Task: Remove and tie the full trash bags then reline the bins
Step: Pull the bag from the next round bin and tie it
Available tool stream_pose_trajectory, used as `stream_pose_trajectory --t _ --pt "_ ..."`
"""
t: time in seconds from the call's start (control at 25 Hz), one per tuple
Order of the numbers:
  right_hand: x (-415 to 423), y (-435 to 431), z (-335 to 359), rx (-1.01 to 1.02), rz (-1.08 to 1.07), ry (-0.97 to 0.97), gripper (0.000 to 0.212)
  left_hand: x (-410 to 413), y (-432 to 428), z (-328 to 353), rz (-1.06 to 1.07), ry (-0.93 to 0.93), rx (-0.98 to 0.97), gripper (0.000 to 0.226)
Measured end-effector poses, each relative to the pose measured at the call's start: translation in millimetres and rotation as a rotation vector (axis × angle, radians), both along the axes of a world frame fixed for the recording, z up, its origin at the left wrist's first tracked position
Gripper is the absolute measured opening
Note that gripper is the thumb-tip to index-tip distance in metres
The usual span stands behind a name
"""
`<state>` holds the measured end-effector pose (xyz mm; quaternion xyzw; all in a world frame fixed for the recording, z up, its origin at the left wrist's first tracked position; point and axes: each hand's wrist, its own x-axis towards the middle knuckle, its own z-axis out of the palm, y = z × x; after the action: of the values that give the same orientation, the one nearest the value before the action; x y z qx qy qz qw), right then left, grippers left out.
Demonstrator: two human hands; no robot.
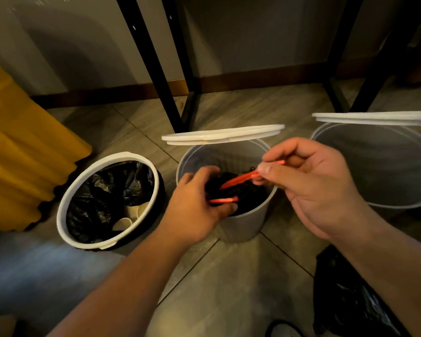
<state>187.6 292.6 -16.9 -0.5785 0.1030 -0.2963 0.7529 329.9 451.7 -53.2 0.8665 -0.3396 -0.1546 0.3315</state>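
both hands pinch red drawstrings [243,177] above bin [248,215].

A raised white ring [223,135] overhangs the far rim of the middle bin [247,221], whose near side stands open.

Head-worn camera (wide-angle) looks down, close above the floor [229,276].

The lined bin [124,154] stands left; middle bin [243,222], bag [248,195] inside, beside it; third bin [399,166] right; frame legs [153,64] behind.
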Motion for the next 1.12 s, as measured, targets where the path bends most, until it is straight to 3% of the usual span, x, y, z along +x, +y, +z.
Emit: stream_pose_trajectory --t 0.08,0.16,0.24,0.32,0.4,0.48,0.68,0.92,1.12 --pt "-4 8 0 -0.079 0.055 -0.012 0.019 11 -10 -10 -0.034 -0.219 0.267 0.062" --pt "-6 6 -4 -0.117 0.093 -0.011 0.012 19 -16 -8 -0.028 -0.275 0.352 0.032" --pt "-2 -7 -20 -0.042 0.03 0.079 0.008 24 -15 -4 -0.032 -0.293 0.232 0.03" --pt "5 -24 -48 0.003 -0.138 0.342 0.022 27 -9 7 -0.036 -0.392 0.052 0.042" --pt "9 -36 -79 -0.045 -0.234 0.624 0.015 24 -2 25 -0.042 -0.484 -0.089 0.05" --pt "13 -38 -101 -0.023 -0.229 0.725 0.01 17 5 42 -0.078 -0.546 -0.168 0.055" --pt "27 -39 -113 0.188 -0.22 0.707 0.016 9 21 77 -0.111 -0.654 -0.298 0.054" --pt "21 -33 -91 0.311 -0.157 0.579 0.018 3 19 135 -0.193 -0.654 -0.486 0.047" --pt "18 -27 -87 0.372 -0.117 0.604 0.014 -2 9 182 -0.175 -0.372 -0.89 0.044"
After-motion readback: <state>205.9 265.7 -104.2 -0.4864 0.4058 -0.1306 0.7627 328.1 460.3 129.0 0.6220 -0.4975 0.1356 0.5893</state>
